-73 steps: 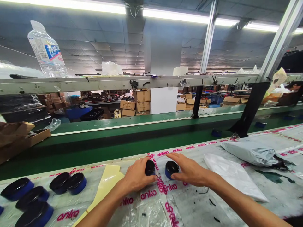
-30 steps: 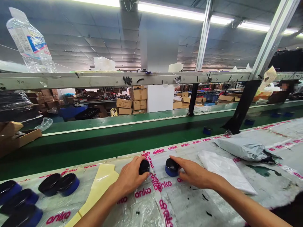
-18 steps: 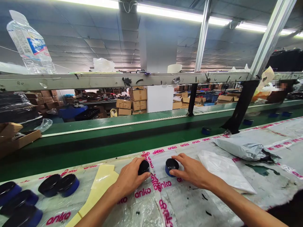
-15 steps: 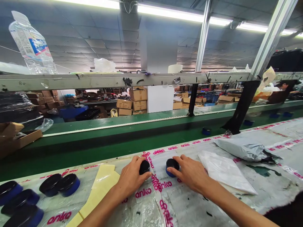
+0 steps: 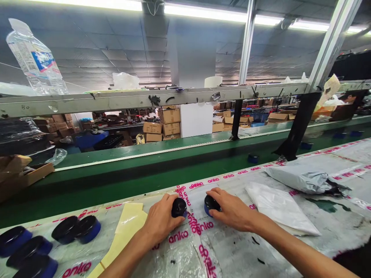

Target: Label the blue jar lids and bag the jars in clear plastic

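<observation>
My left hand [image 5: 162, 214] is closed around the side of a squat round piece [image 5: 179, 207], shiny black on top with a blue side. A matching black-topped blue piece [image 5: 211, 204] is in the grip of my right hand [image 5: 229, 208], a short way to the right. Both pieces rest on the covered tabletop [image 5: 188, 239]. Beside my left forearm lie yellow paper strips [image 5: 129, 224]. Several more round pieces [image 5: 87, 228] of the same look stand at the left. To the right of my right hand is a flat white plastic sheet [image 5: 279, 208].
Behind the table runs a green conveyor belt [image 5: 162, 175] bearing a few blue pieces [image 5: 253, 158]. A grey plastic bag [image 5: 304, 178] lies at the right. A metal rail [image 5: 121, 99] crosses above, with a plastic bottle [image 5: 37, 63] on it. An open carton [image 5: 31, 175] is at left.
The view has shifted slightly. My right hand has moved a little left over its piece, and more of the piece in my left hand shows. Both hands keep their hold.
</observation>
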`<state>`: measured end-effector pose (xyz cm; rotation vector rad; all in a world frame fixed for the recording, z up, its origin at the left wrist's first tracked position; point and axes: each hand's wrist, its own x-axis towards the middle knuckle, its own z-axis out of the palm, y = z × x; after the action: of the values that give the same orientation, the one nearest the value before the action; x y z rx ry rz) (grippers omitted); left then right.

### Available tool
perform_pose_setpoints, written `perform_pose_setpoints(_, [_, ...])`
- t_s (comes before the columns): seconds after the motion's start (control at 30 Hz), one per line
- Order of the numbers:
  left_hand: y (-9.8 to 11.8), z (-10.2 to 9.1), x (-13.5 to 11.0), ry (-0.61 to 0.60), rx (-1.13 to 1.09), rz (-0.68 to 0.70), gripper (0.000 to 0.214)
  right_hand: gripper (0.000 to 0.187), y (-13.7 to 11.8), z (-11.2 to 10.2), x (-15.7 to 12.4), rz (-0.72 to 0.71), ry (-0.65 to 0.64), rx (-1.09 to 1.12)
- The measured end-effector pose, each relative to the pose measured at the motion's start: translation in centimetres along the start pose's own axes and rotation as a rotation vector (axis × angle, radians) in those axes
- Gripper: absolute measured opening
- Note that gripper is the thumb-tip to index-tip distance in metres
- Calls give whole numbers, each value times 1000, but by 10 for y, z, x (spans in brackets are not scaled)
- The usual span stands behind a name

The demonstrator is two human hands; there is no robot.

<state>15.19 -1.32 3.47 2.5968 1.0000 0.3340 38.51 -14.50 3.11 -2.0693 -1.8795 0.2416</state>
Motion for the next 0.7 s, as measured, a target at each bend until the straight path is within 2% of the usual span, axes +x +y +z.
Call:
perform_pose_setpoints(0.1, [-1,1,2,-25,-53,72,61,54,5,5,3,-11,3,45])
perform_pose_setpoints(0.23, [1,2,4,-69,-114,119,66,73,12,8,8,-21,-12,112])
perform_pose_setpoints(0.4, [3,7,6,12,-64,86,52,75,13,5,8,-22,-36,170])
perform_pose_setpoints(0.53, [5,6,8,7,-42,108,45,75,10,4,8,-25,-31,188])
perform_pose_setpoints(0.6, [9,5,8,21,-8,67,43,74,11,4,8,-28,-33,196])
perform_pose_setpoints(0.7, [16,4,6,64,138,-93,50,71,14,5,8,-38,-34,204])
